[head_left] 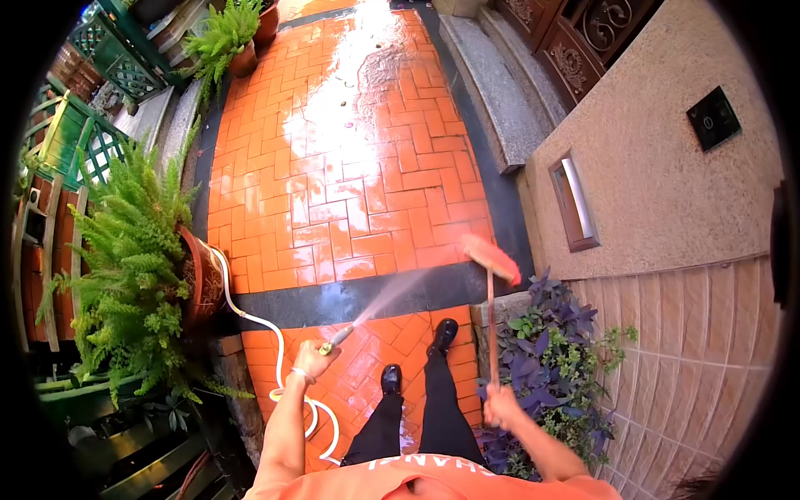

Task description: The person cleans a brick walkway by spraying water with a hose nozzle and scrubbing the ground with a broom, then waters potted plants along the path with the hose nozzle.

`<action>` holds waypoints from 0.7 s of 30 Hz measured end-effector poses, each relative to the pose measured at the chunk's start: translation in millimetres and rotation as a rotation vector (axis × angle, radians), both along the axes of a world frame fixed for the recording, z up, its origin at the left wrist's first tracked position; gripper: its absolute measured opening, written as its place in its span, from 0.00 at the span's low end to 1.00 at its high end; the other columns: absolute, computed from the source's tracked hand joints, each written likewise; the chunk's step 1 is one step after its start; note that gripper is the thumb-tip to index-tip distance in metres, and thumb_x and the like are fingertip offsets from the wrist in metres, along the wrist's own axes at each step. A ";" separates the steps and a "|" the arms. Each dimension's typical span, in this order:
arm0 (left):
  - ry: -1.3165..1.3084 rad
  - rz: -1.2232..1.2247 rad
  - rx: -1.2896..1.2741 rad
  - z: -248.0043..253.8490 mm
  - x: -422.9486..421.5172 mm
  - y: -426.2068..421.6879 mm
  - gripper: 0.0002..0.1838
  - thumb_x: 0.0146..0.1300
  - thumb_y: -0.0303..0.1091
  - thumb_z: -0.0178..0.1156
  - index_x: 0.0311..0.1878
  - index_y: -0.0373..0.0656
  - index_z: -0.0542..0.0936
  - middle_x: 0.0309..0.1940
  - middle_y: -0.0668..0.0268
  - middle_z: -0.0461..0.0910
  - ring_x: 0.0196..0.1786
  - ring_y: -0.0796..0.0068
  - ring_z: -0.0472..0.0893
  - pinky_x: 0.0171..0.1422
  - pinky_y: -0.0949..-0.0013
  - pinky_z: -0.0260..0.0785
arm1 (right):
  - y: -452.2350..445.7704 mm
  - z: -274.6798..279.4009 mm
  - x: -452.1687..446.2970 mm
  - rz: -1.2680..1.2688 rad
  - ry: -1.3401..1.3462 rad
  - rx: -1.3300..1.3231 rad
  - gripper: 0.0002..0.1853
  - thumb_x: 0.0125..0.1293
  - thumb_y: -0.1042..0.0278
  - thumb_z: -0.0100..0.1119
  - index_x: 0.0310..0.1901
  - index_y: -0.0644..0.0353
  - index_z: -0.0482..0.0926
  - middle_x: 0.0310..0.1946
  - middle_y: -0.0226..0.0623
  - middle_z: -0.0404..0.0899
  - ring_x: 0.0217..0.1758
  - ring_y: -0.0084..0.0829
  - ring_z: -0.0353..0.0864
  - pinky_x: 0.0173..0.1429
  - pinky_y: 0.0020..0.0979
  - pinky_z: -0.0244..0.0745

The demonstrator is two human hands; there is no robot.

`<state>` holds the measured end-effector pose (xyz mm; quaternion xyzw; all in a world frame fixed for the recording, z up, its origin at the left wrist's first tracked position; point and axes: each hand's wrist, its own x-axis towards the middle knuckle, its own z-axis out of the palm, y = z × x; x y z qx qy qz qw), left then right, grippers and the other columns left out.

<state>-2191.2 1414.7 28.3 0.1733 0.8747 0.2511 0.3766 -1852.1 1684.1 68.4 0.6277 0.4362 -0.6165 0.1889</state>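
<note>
My left hand [313, 360] is closed round a hose nozzle [337, 339], and a spray of water [400, 292] fans from it up and to the right. From there a white hose [275, 333] loops down beside my leg and runs back past the fern pot. In my right hand [502, 407] I grip the handle of a broom [492, 333]. Its orange-red head [493, 260] is raised in front of me near the right wall, and the spray reaches it. Whether the head touches the ground I cannot tell.
Wet orange brick paving [333, 192] with dark borders stretches ahead. A large potted fern [125, 267] stands at left, a smaller fern [221, 42] beyond it. Stone steps [492, 92] lead to a door at right. Purple-leaved plants [546, 358] grow beside my right hand.
</note>
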 end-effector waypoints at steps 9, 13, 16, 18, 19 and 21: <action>0.107 0.216 0.000 3.5 2.1 -16.7 0.15 0.50 0.42 0.66 0.25 0.36 0.81 0.15 0.56 0.76 0.18 0.68 0.72 0.27 0.61 0.65 | 121.6 -23.4 4.9 0.211 0.098 0.339 0.18 0.72 0.56 0.38 0.28 0.59 0.67 0.07 0.33 0.64 0.06 0.30 0.65 0.10 0.33 0.58; 0.046 0.315 0.024 -26.6 -6.1 -62.3 0.14 0.51 0.38 0.67 0.22 0.36 0.79 0.13 0.58 0.73 0.18 0.74 0.70 0.27 0.62 0.64 | 29.3 17.4 91.5 0.008 0.084 0.216 0.11 0.69 0.65 0.39 0.27 0.53 0.65 0.07 0.33 0.63 0.04 0.29 0.64 0.06 0.33 0.57; 0.046 0.283 0.024 0.7 -2.8 -47.8 0.14 0.51 0.38 0.67 0.21 0.36 0.78 0.12 0.59 0.71 0.18 0.74 0.69 0.27 0.62 0.63 | 5.9 34.0 96.8 -0.081 -0.076 0.032 0.19 0.72 0.49 0.41 0.30 0.54 0.66 0.09 0.31 0.62 0.06 0.26 0.63 0.07 0.29 0.53; 0.085 0.253 0.013 9.2 -1.1 -35.5 0.13 0.50 0.37 0.67 0.22 0.37 0.78 0.11 0.60 0.69 0.17 0.75 0.67 0.25 0.63 0.61 | 29.8 31.9 71.6 0.027 -0.155 -0.001 0.18 0.72 0.54 0.42 0.27 0.56 0.66 0.09 0.33 0.65 0.06 0.27 0.64 0.08 0.31 0.55; 0.094 0.267 0.004 13.3 -1.1 -27.4 0.13 0.50 0.37 0.67 0.22 0.37 0.78 0.11 0.60 0.69 0.17 0.75 0.67 0.25 0.63 0.61 | 41.0 24.6 58.6 0.127 -0.180 -0.015 0.18 0.71 0.55 0.42 0.26 0.57 0.66 0.09 0.35 0.66 0.06 0.28 0.65 0.08 0.32 0.56; 0.124 0.357 0.028 18.3 -1.8 -10.8 0.12 0.51 0.36 0.67 0.23 0.37 0.79 0.11 0.63 0.68 0.17 0.76 0.66 0.24 0.65 0.59 | 78.3 1.9 31.2 0.217 -0.170 0.028 0.18 0.71 0.56 0.42 0.25 0.57 0.66 0.09 0.35 0.67 0.06 0.29 0.66 0.08 0.33 0.58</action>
